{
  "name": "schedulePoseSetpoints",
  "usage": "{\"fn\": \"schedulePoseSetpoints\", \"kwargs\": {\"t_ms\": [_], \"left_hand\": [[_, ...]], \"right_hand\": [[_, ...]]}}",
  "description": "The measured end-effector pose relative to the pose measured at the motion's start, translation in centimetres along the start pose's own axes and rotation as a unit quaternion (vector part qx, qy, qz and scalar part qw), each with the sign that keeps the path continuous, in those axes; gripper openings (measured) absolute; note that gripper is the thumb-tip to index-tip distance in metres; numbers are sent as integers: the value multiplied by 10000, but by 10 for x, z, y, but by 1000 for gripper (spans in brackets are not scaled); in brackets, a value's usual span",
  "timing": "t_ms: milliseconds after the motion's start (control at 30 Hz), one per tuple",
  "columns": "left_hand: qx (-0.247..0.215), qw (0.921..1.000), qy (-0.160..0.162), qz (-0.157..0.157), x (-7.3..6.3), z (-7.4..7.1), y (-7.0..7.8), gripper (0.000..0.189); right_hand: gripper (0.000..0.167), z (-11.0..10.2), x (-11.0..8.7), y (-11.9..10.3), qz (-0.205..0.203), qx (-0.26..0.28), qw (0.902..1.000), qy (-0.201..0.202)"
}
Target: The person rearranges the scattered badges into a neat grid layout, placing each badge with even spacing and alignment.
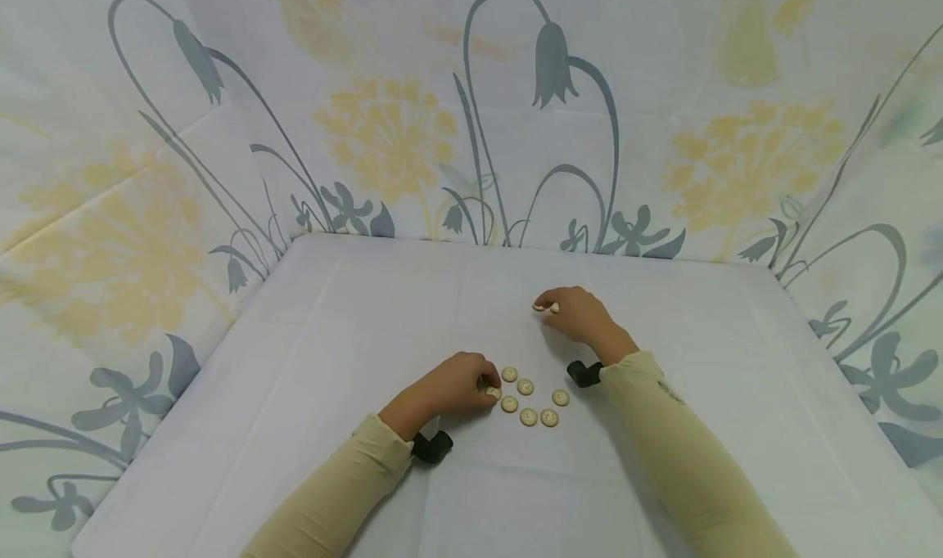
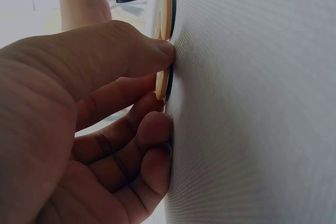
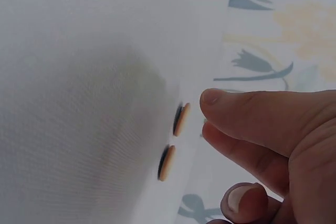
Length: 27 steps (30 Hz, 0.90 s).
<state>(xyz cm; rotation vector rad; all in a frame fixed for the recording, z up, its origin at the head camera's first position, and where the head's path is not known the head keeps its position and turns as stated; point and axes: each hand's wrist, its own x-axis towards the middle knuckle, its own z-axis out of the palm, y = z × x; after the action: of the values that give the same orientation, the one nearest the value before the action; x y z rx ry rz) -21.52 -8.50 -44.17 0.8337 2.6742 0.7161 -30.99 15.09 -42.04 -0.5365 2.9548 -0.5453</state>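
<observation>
Near the table's middle, my left hand (image 1: 458,384) pinches a round, pale wooden disc (image 1: 494,393) at the table surface. In the left wrist view, the thumb (image 2: 152,53) overlaps the edge of that disc (image 2: 162,84), and the other fingers are curled beside it. Farther back, my right hand (image 1: 578,314) hovers low over the table with loosely bent fingers. Past its fingertips in the right wrist view, an upper disc (image 3: 182,119) and a lower disc (image 3: 167,163) lie on the cloth, apart from the hand. Nothing shows between the right thumb and index finger.
Several more marked discs (image 1: 528,417) lie in a loose ring between the hands. A white cloth (image 1: 354,321) covers the table, and flower-printed curtains (image 1: 412,108) hang behind and at both sides. Dark wrist cameras (image 1: 584,374) jut inward from both cuffs.
</observation>
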Motion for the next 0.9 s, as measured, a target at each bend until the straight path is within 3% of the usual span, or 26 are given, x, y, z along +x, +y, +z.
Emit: {"fn": "schedulePoseSetpoints", "kwargs": {"t_ms": [900], "left_hand": [[9, 9999, -33, -101, 1, 1, 1, 15]], "right_hand": [[31, -6, -44, 2, -444, 147, 9987, -213]]}}
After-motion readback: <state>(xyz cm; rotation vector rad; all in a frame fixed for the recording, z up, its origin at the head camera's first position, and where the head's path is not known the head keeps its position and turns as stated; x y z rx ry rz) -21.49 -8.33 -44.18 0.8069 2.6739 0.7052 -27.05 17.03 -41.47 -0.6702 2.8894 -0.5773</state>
